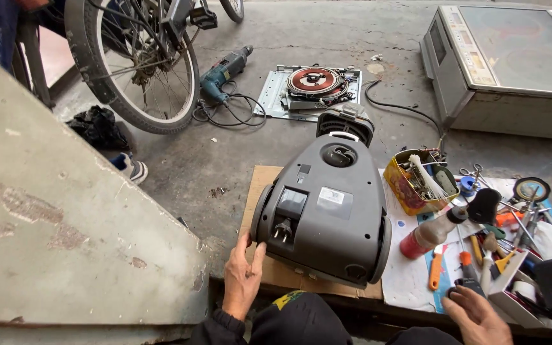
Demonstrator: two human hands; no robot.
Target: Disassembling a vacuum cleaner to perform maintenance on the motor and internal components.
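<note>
A grey canister vacuum cleaner [327,204] lies on a sheet of cardboard [258,185] on the concrete floor, its plug end toward me. My left hand [242,276] rests flat against its near left corner, fingers apart, by the left wheel. My right hand [476,314] reaches to the lower right, its fingers touching a small dark tool [469,287] among tools on a white sheet; whether it grips the tool is unclear.
A yellow tin of parts [416,182], a red bottle [424,236], scissors and screwdrivers lie right of the vacuum. Farther back are an induction coil plate [311,86], a blue drill [222,73], a bicycle wheel [138,70] and a grey cooktop unit [509,64]. A concrete slab [65,223] fills the left.
</note>
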